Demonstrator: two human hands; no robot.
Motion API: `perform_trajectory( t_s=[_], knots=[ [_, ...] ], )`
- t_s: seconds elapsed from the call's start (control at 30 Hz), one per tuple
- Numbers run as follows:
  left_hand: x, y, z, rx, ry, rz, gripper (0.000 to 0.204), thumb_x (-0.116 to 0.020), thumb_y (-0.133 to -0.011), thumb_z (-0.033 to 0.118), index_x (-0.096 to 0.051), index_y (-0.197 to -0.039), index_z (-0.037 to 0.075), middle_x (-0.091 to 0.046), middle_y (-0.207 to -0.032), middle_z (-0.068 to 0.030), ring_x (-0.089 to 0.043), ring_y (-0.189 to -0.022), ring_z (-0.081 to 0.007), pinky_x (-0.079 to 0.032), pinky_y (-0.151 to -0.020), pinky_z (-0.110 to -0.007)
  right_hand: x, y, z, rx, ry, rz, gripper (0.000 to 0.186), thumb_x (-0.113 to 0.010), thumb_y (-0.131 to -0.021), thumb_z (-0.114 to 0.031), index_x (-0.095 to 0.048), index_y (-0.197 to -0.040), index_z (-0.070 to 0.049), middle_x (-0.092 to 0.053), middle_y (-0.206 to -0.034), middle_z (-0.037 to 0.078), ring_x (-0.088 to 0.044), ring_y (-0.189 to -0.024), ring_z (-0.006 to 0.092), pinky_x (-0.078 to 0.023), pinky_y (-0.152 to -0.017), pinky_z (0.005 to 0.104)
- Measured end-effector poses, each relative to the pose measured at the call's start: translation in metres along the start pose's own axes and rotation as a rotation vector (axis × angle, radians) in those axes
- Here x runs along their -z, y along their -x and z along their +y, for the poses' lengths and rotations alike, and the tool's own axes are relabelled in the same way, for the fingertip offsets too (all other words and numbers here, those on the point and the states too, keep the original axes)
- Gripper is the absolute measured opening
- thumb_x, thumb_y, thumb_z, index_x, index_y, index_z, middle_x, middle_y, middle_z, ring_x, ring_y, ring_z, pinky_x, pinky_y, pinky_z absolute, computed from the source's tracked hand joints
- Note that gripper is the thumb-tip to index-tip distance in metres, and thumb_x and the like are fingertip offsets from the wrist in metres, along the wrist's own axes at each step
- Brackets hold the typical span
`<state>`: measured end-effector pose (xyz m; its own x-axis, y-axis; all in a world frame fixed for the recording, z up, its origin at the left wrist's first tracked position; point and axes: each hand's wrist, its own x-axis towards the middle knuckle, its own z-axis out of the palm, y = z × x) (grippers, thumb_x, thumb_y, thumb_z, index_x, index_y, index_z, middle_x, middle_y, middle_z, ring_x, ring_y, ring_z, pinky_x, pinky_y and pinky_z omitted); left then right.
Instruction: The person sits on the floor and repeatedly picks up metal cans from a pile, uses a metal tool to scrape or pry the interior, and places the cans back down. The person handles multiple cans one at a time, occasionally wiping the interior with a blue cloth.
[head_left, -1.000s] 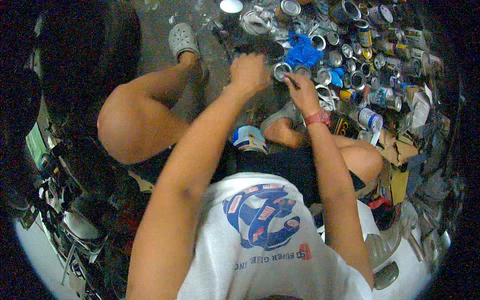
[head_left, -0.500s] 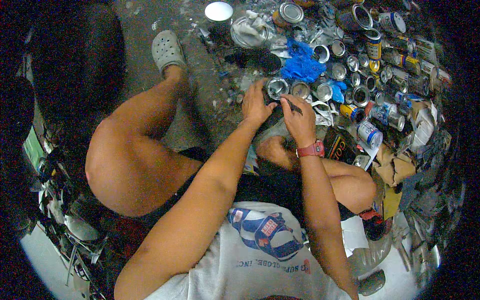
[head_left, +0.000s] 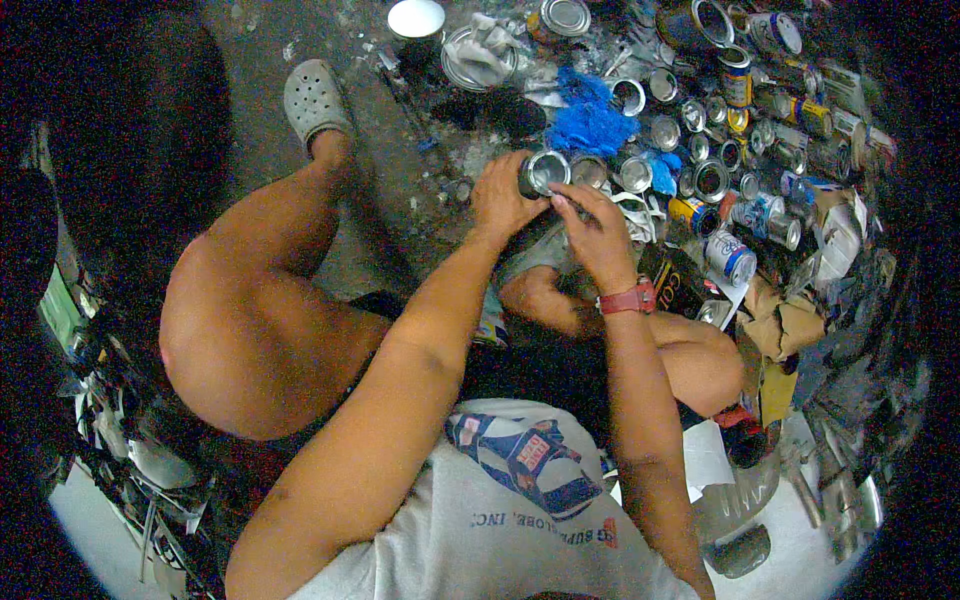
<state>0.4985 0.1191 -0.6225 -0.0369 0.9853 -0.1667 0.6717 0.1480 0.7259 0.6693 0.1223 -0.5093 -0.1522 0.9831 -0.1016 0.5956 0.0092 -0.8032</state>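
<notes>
1. At one o'clock from the middle of your view, an open can (head_left: pixel 547 172) with a bright metal rim stands mouth toward you; whether its base touches the floor is hidden.
2. Your left hand (head_left: pixel 503 195) sits at the can's eight o'clock, fingers curled against its side and thumb near the rim. The grip looks closed on the can, though the far fingertips are out of sight.
3. Your right hand (head_left: pixel 597 228) is at the can's five o'clock, fingers pinched together around what looks like a slim dark tool (head_left: pixel 588 214). Its tip is too blurred to follow, but your fingertips are right by the near rim.
4. A second can (head_left: pixel 589 172) stands just beside at three o'clock; a crumpled blue cloth (head_left: pixel 590 120) lies at one o'clock.
5. The step in hand seems to be working at the can's rim or mouth, left steadying, right doing the fine work.
6. The next move probably calls for a firm left hold and small, controlled strokes from the right, clear of your left thumb.
</notes>
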Motion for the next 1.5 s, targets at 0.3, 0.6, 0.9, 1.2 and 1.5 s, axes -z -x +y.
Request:
perform_trajectory(
  t_s=[0.3, 0.6, 0.9, 1.2, 1.5],
  knots=[
    [0.082, 0.016, 0.043, -0.187, -0.074, -0.116, 0.087, -0.103, -0.060, 0.033, -0.070, -0.139, 0.018, -0.077, -0.127, -0.0129, -0.072, -0.117, -0.0394, -0.058, -0.103, -0.051, 0.062, 0.016, -0.062, 0.048, 0.206, 0.019, 0.023, -0.078, -0.102, -0.031, -0.083, -0.108, -0.010, -0.080, -0.114, 0.017, -0.074, -0.106, 0.0397, -0.058, -0.096, 0.0490],
    [0.198, 0.017, 0.136, -0.568, -0.121, -0.034, 0.090, -0.104, -0.057, 0.032, -0.070, -0.139, 0.016, -0.079, -0.125, -0.0109, -0.075, -0.114, -0.0356, -0.059, -0.099, -0.049, 0.128, 0.036, -0.169, 0.321, 0.162, 0.128, 0.018, -0.076, -0.103, -0.027, -0.082, -0.105, -0.010, -0.077, -0.102, 0.013, -0.070, -0.100, 0.0376, -0.055, -0.091, 0.0502],
    [0.274, 0.033, 0.179, -0.615, -0.291, -0.106, 0.090, -0.104, -0.059, 0.030, -0.070, -0.140, 0.014, -0.080, -0.127, -0.0135, -0.076, -0.117, -0.0359, -0.061, -0.098, -0.048, 0.157, 0.060, -0.213, 0.517, 0.086, 0.053, 0.018, -0.075, -0.104, -0.024, -0.084, -0.110, -0.009, -0.079, -0.102, 0.008, -0.067, -0.097, 0.0286, -0.051, -0.092, 0.0428],
    [0.276, 0.036, 0.187, -0.615, -0.261, -0.181, 0.087, -0.103, -0.059, 0.030, -0.072, -0.138, 0.011, -0.079, -0.126, -0.0150, -0.076, -0.116, -0.0370, -0.061, -0.098, -0.049, 0.163, 0.072, -0.221, 0.474, 0.247, 0.139, 0.018, -0.078, -0.099, -0.027, -0.083, -0.106, -0.011, -0.078, -0.100, 0.008, -0.067, -0.100, 0.0322, -0.053, -0.093, 0.0466],
    [0.250, 0.034, 0.178, -0.626, -0.226, -0.219, 0.088, -0.102, -0.059, 0.032, -0.071, -0.139, 0.016, -0.079, -0.127, -0.0108, -0.075, -0.117, -0.0348, -0.061, -0.099, -0.048, 0.159, 0.070, -0.206, 0.448, 0.229, 0.095, 0.015, -0.080, -0.098, -0.024, -0.084, -0.107, -0.012, -0.077, -0.103, 0.009, -0.067, -0.100, 0.0339, -0.053, -0.094, 0.0483]
  ],
)
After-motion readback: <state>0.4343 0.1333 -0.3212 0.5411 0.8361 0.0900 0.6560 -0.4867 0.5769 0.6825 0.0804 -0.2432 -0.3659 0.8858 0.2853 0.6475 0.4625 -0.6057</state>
